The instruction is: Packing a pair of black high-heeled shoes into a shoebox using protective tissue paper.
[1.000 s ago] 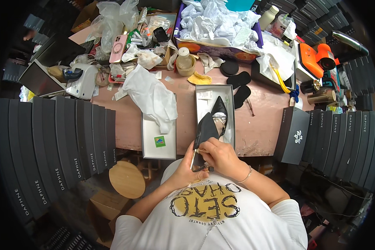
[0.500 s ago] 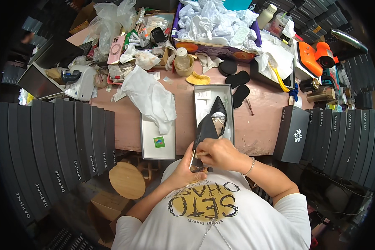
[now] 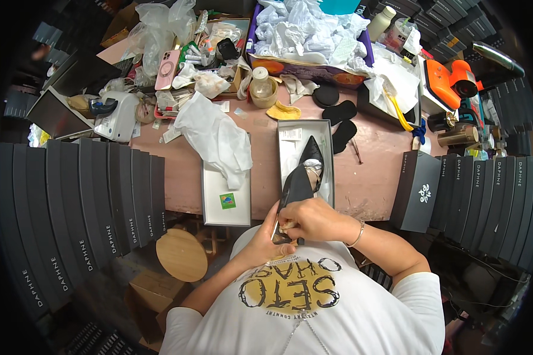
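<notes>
Close to my body, a black pointed shoe [image 3: 296, 186] is gripped by my left hand [image 3: 263, 245], its fingers wrapped round the heel end and its toe pointing away over the shoe box. Bent over the shoe's opening is my right hand [image 3: 315, 219], fingers pinched together. A pale bit shows at its fingertips, too small and covered to name. Beyond them, the grey shoe box [image 3: 330, 127] holds the other black pointed shoe [image 3: 312, 151] with pale stuffing in it. To the left lies the box lid [image 3: 226, 217], partly under white tissue paper [image 3: 210, 133].
Stacked dark shoe boxes [image 3: 89, 201] line the left, with more boxes [image 3: 479, 195] on the right. A purple-edged carton [image 3: 314, 70] of crumpled paper stands at the back. Black insoles [image 3: 342, 135], a yellow cloth [image 3: 283, 110] and an orange tool [image 3: 441, 83] lie around the table.
The held shoe has turned slightly, showing more of its upper. My right hand has shifted a little, its fingers still at the shoe's opening. The view has moved slightly.
</notes>
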Demonstrator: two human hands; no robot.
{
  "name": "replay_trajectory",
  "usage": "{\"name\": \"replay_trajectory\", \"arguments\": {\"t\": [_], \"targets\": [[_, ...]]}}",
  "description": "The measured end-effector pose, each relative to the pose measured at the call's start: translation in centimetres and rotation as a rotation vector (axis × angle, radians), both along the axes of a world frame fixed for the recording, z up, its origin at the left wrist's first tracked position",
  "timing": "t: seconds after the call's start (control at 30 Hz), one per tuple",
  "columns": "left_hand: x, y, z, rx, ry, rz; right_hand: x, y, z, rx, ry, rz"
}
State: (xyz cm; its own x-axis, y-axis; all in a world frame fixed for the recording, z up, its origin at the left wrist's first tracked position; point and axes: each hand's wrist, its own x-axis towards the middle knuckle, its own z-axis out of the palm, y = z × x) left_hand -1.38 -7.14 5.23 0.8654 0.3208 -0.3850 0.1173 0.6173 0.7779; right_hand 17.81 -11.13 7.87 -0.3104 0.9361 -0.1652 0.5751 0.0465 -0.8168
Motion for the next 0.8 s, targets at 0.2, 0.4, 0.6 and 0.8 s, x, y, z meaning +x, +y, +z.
{"name": "replay_trajectory", "arguments": {"t": [0.2, 0.4, 0.6, 0.8], "targets": [[-0.3, -0.4, -0.5, -0.005, 0.003, 0.045, -0.2, 0.5, 0.0, 0.047, -0.092, -0.049], [-0.3, -0.7, -1.0, -0.027, 0.009, 0.076, -0.3, 0.6, -0.2, 0.064, -0.177, -0.049], [-0.4, -0.5, -0.5, 0.013, 0.0, 0.048, -0.3, -0.1, -0.3, 0.042, -0.062, 0.015], [-0.4, -0.5, -0.4, -0.011, 0.012, 0.045, -0.1, -0.2, -0.2, 0.055, 0.046, 0.033]]}}
